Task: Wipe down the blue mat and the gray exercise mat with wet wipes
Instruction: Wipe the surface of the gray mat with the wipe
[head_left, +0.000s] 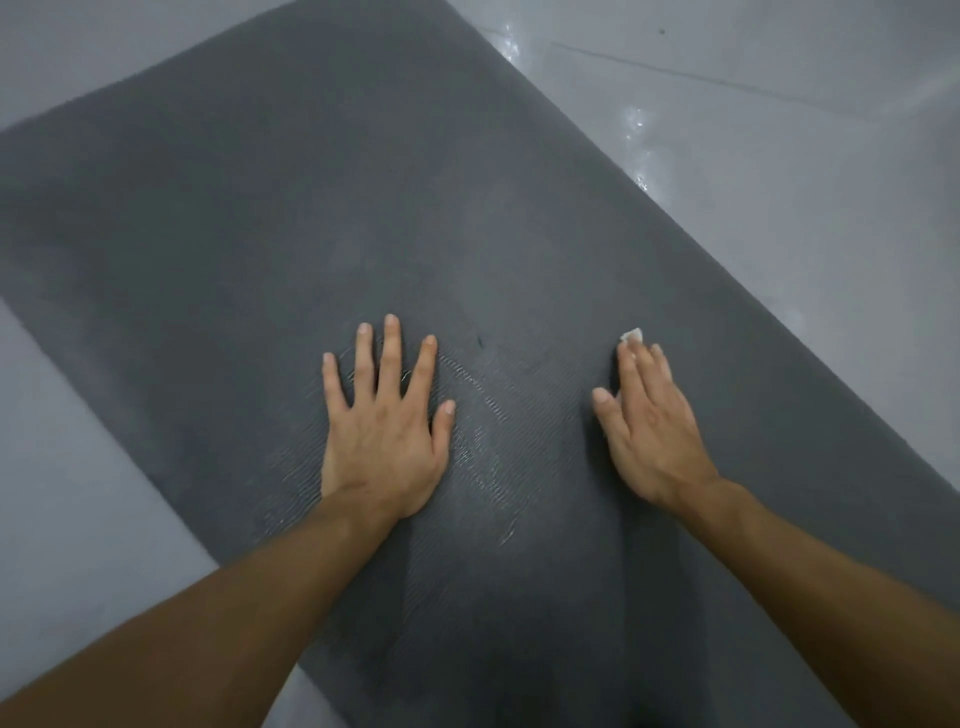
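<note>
Fingers (389, 358) of your left hand (382, 431) are lying spread wide on the gray exercise mat (311, 208), those of your right hand (649, 431) are pressing 1 wet wipe (632, 336) flat, so you are wiping the near end, and the far stretch is probably needing forward strokes.

Palms down: left hand (383, 434), right hand (652, 434)
</note>
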